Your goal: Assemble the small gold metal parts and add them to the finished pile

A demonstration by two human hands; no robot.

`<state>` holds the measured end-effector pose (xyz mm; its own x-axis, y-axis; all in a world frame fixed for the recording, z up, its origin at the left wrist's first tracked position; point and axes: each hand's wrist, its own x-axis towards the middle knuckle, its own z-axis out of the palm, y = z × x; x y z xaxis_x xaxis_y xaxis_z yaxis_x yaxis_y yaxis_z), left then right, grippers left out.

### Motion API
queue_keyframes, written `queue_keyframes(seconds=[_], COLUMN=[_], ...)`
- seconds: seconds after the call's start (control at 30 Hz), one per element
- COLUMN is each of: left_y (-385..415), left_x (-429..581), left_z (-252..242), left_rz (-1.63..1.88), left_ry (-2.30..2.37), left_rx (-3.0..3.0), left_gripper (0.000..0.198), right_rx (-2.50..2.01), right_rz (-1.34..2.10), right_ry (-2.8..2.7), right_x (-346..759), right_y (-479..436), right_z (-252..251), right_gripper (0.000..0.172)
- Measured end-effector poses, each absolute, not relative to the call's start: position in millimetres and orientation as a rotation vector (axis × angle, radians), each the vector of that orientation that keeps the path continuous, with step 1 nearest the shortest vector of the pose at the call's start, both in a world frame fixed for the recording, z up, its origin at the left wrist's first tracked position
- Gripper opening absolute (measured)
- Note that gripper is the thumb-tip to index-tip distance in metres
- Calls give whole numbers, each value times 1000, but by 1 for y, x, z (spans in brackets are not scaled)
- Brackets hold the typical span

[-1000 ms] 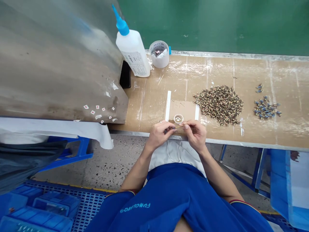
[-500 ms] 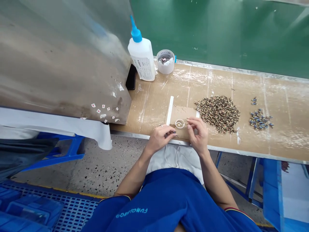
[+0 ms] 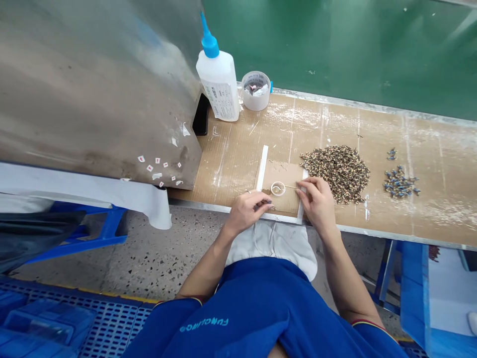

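Note:
My right hand (image 3: 315, 201) pinches a thin pale stick (image 3: 291, 187) whose tip reaches toward a small round clear dish (image 3: 278, 188). The dish holds a little liquid and rests on a cardboard square (image 3: 286, 174). My left hand (image 3: 248, 211) lies curled at the bench's front edge, with a small dark part (image 3: 267, 202) showing at its fingertips. Its exact form is hidden by the fingers. A heap of speckled brown beaded parts (image 3: 335, 174) lies just beyond my right hand, and a smaller heap of blue parts (image 3: 398, 183) lies farther right.
A white glue bottle with a blue nozzle (image 3: 218, 79) and a tape-lined cup (image 3: 255, 90) stand at the back of the cardboard-covered bench (image 3: 238, 164). A metal housing (image 3: 93, 89) with small stuck labels rises left; a green wall (image 3: 335, 44) stands behind.
My right hand has moved right, away from my left, and the stick now lies stretched beside the dish. The view has tilted slightly. My left hand stays near the bench edge.

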<state>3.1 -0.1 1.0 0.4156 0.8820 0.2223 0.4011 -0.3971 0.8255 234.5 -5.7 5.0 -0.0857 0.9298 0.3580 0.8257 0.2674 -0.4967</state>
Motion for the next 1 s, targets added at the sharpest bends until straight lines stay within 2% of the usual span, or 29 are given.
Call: queue_keyframes(seconds=[0.2,0.43,0.57,0.73,0.87,1.0], left_y=[0,0,-1,0,0,0], left_x=[4,5,5,4,5,4], left_z=[3,2,2,1,2,3], left_rz=[929,923,925,912,918,909], left_ry=[1067,1093,1100,1110,1110,1114], left_rx=[1998,1989,1985,1991,1993,1968], left_gripper=[14,13,15,17,13,13], right_rx=[-1574,-1467,-1461,-1411,-1255,-1209], right_rz=[-25,-134,-89,-36,-42,46], right_ry=[-2395,-2656,-2674,-2621,-2818,-2985], right_x=[239,243,256,268,256,230], right_y=[9,21,31,36,32,32], right_z=[12,14,22,59,86,88], right_gripper=[28,29,26,23,23,26])
